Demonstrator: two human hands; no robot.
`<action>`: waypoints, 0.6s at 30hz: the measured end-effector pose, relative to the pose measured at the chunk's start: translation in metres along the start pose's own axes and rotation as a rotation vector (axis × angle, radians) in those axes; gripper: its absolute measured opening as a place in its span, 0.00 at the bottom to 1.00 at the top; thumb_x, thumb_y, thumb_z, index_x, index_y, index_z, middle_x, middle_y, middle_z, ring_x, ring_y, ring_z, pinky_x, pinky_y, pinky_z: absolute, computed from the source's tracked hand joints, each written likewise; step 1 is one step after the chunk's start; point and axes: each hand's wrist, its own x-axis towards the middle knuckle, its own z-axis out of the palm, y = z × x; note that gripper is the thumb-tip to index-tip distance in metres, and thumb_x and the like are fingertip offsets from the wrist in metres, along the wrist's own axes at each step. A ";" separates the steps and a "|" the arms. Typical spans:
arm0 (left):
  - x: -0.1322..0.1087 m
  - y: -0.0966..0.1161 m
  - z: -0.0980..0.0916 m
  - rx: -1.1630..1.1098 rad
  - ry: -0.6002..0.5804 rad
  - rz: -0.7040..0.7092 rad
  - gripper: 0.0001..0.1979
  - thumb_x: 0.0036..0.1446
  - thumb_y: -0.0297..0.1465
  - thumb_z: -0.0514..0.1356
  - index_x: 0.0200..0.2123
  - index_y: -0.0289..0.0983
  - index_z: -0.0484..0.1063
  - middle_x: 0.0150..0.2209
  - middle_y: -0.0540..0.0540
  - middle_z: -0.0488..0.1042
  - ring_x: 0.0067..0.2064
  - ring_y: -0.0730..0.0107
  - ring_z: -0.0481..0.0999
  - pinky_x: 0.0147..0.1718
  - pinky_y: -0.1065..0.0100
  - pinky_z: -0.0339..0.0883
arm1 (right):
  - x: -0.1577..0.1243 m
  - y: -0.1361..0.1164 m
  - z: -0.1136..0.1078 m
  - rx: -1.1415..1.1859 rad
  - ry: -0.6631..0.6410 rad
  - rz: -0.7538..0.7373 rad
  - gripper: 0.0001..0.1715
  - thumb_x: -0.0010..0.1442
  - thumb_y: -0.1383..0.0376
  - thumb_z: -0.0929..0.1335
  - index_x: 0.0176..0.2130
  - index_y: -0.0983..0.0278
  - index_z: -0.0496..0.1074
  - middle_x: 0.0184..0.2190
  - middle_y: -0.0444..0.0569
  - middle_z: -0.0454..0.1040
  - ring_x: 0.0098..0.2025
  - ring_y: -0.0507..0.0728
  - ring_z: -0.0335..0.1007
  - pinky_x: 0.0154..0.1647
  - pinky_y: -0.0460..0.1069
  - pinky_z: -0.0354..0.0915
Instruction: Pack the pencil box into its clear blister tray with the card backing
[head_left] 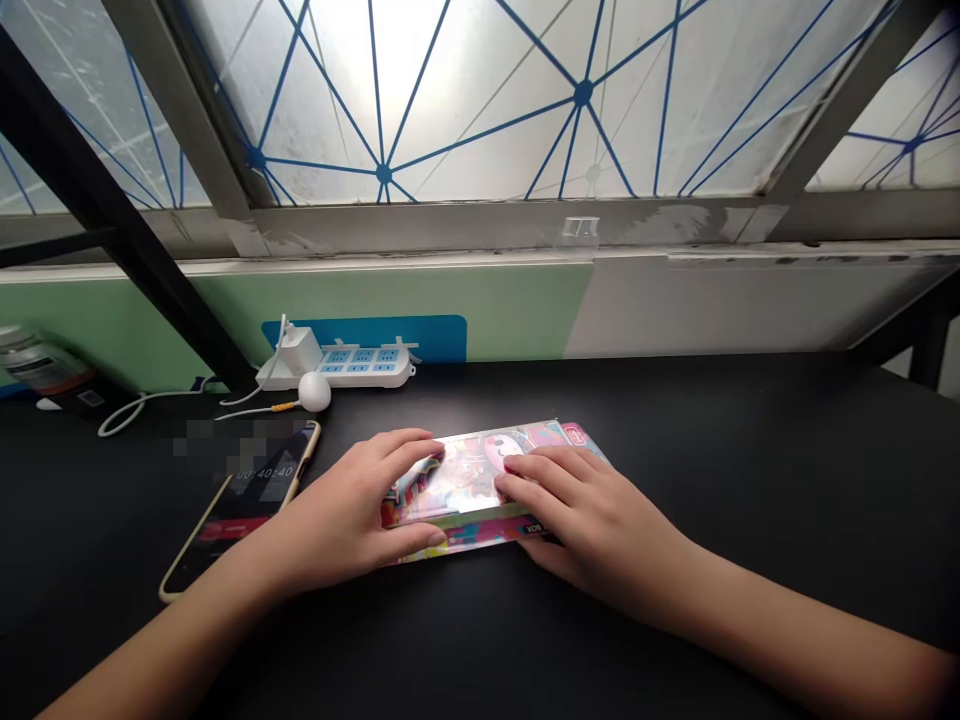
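Observation:
A colourful pink box (469,480) with shiny printed art lies flat on the black table (750,480). My left hand (367,505) rests on its left end, fingers over the top and thumb along the near edge. Across the right part lies my right hand (585,510), its fingers on the top face and its thumb low by the near side. Both hands hold the box between them. Part of the box's right end is hidden under my right hand.
A phone (240,510) showing a timer lies left of my left hand. Behind it are a white power strip (367,367) with a plug and cable, and a round white object (314,391). A dark bottle (56,370) is at the far left, near a black post (142,210).

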 end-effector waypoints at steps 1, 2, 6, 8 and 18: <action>0.000 0.000 -0.001 0.011 0.001 0.010 0.32 0.60 0.44 0.66 0.65 0.43 0.66 0.67 0.38 0.65 0.66 0.47 0.66 0.64 0.48 0.63 | 0.000 0.000 0.000 0.022 0.004 0.000 0.18 0.64 0.69 0.68 0.54 0.68 0.71 0.50 0.58 0.77 0.50 0.66 0.72 0.50 0.61 0.70; 0.000 -0.001 -0.002 0.019 0.001 0.021 0.32 0.60 0.43 0.66 0.65 0.44 0.66 0.66 0.39 0.65 0.66 0.47 0.67 0.63 0.49 0.64 | 0.000 0.000 -0.001 0.044 0.006 0.003 0.18 0.64 0.68 0.68 0.54 0.67 0.71 0.50 0.58 0.77 0.50 0.66 0.71 0.50 0.60 0.70; -0.001 -0.003 -0.003 0.046 0.004 0.060 0.32 0.58 0.39 0.67 0.64 0.44 0.66 0.65 0.40 0.66 0.64 0.49 0.68 0.62 0.51 0.66 | -0.001 -0.001 0.000 0.136 -0.021 0.051 0.17 0.65 0.64 0.69 0.53 0.64 0.71 0.49 0.56 0.77 0.50 0.64 0.72 0.50 0.60 0.69; -0.002 -0.004 -0.002 0.054 0.015 0.075 0.32 0.58 0.37 0.67 0.64 0.45 0.66 0.64 0.39 0.66 0.64 0.49 0.68 0.61 0.51 0.66 | -0.002 0.002 0.000 0.157 -0.036 0.087 0.17 0.65 0.64 0.69 0.53 0.63 0.70 0.50 0.56 0.77 0.51 0.64 0.72 0.52 0.60 0.69; -0.001 0.001 0.006 0.199 0.138 0.180 0.39 0.56 0.29 0.66 0.69 0.48 0.58 0.64 0.40 0.64 0.63 0.48 0.66 0.60 0.48 0.64 | -0.002 0.034 -0.005 0.105 -0.122 0.235 0.46 0.57 0.47 0.74 0.64 0.63 0.58 0.61 0.62 0.70 0.62 0.69 0.67 0.64 0.70 0.59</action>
